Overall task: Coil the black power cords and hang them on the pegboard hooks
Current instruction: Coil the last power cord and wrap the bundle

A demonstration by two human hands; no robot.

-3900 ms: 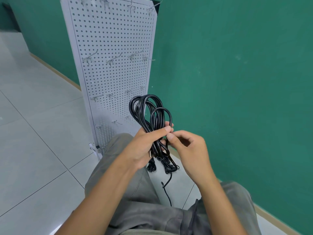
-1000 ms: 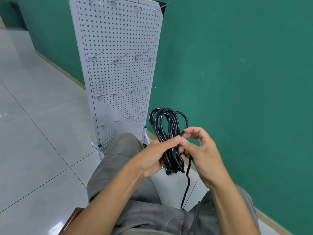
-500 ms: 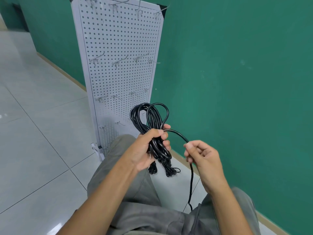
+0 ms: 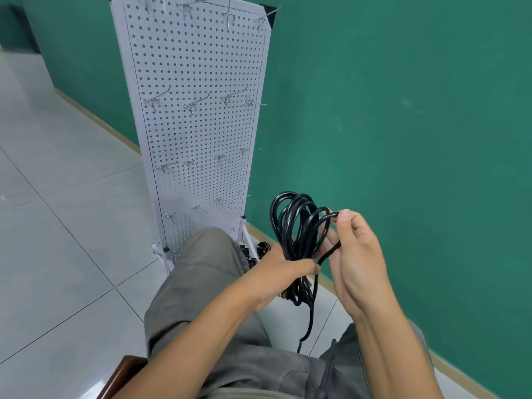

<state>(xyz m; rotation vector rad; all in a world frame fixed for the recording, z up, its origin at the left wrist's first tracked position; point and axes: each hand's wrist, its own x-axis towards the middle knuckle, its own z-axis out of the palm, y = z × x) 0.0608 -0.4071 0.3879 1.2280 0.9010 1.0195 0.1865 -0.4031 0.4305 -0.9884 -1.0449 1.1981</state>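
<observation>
Cord (image 4: 290,226), glossy black loops, gripped by left hand (image 4: 276,272); right hand (image 4: 354,254) pinches a strand.

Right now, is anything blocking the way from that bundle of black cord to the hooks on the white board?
Nothing visible does. The coiled cord is held up in both hands, and the pegboard with its bare hooks stands beyond the knee.

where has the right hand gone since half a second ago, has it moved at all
Yes. The right hand has moved up toward the coiled cord, judged against the pegboard.
</observation>
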